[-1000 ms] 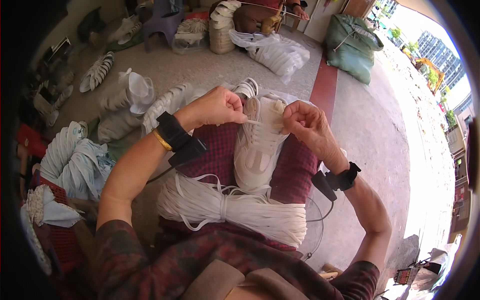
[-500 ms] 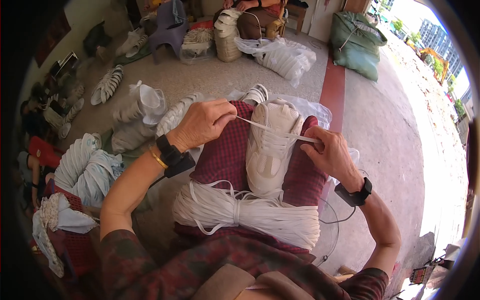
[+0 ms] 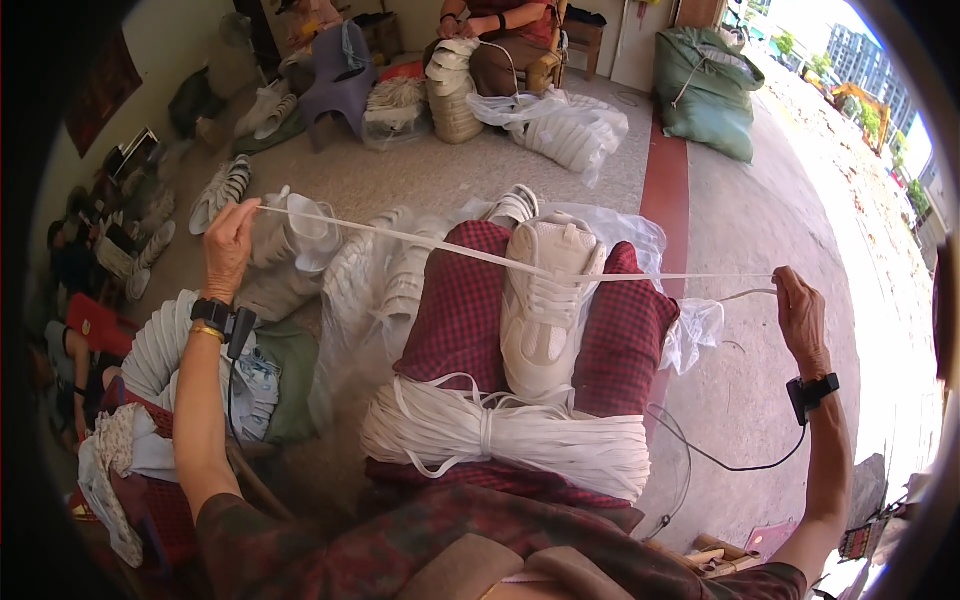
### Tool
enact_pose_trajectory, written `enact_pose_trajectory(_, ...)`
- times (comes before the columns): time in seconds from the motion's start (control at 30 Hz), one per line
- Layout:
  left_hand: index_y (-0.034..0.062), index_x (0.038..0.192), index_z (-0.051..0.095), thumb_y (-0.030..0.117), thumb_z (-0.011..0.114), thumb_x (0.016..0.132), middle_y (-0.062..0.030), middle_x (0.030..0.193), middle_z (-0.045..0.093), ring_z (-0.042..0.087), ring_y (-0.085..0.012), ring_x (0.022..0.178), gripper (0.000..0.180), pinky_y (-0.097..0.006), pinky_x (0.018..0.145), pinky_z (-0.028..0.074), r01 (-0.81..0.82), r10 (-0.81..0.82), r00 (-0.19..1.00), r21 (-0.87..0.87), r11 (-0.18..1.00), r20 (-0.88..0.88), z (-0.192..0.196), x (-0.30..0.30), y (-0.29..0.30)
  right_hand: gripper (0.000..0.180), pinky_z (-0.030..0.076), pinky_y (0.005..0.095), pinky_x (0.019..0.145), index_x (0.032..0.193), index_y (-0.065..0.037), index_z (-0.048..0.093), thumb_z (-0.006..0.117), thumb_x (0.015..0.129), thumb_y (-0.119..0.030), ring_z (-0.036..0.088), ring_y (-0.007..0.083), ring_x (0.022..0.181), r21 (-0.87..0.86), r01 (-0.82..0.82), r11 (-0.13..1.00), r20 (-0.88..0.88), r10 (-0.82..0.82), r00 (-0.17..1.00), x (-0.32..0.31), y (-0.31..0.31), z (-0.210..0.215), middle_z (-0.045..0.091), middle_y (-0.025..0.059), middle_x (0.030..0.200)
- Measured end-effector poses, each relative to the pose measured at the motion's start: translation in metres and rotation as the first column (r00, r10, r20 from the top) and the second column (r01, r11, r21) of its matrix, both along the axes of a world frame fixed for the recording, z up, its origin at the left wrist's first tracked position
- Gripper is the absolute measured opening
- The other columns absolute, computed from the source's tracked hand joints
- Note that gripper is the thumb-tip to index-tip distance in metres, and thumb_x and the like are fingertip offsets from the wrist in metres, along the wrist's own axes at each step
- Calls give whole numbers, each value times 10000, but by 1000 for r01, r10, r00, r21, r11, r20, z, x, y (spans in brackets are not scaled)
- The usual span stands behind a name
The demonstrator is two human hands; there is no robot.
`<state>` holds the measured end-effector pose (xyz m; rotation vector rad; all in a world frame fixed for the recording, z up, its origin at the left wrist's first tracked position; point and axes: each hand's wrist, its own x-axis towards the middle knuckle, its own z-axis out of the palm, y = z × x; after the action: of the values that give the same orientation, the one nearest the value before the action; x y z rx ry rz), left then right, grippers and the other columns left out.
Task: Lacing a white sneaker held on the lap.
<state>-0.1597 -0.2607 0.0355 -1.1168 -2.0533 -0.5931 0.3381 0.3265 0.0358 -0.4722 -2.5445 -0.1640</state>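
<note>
A white shoe upper [image 3: 545,310] lies on my lap between my knees, its toe pointing toward me. A flat white shoelace [image 3: 420,238] runs from its eyelets out to both sides, pulled straight. My left hand [image 3: 231,238] is far out to the left, fingertips pinched on one end of the lace. Well out to the right, my right hand [image 3: 800,312] pinches the other side, and a short tail of lace hangs beside it. Across my thighs lies a tied bundle of white shoelaces [image 3: 540,440], just below the shoe's toe.
Stacks of white shoe uppers [image 3: 165,345] stand on the floor at left, some in clear plastic. A red crate [image 3: 160,500] draped with cloth is at lower left. Other people sit at the back near a purple chair [image 3: 340,80]. A green sack [image 3: 705,95] stands at back right.
Both hands have moved apart, the left to the left and the right to the right. The lace between them is drawn out much longer. My view has shifted slightly.
</note>
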Motion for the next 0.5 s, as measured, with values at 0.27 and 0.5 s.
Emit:
enact_pose_trajectory(0.27, 16, 1104, 688, 6, 633, 944, -131, 952, 632, 623, -303, 874, 169, -350, 760, 507, -278, 270, 921, 11, 961, -282, 80, -11, -107, 123, 467, 385, 591, 1005, -63, 556, 457, 1055, -114, 548, 233, 565, 164, 508, 845, -62, -505, 861, 144, 80, 30, 547, 114, 687)
enact_pose_trajectory(0.5, 78, 1124, 741, 67, 664, 956, -73, 999, 645, 642, -195, 847, 185, -323, 700, 526, -295, 432, 826, 376, 879, -362, 63, 38, -41, 217, 536, 325, 707, 1185, -113, 710, 548, 1041, -133, 656, 167, 881, 22, 600, 800, -637, -451, 625, 124, 24, -4, 690, 65, 1001)
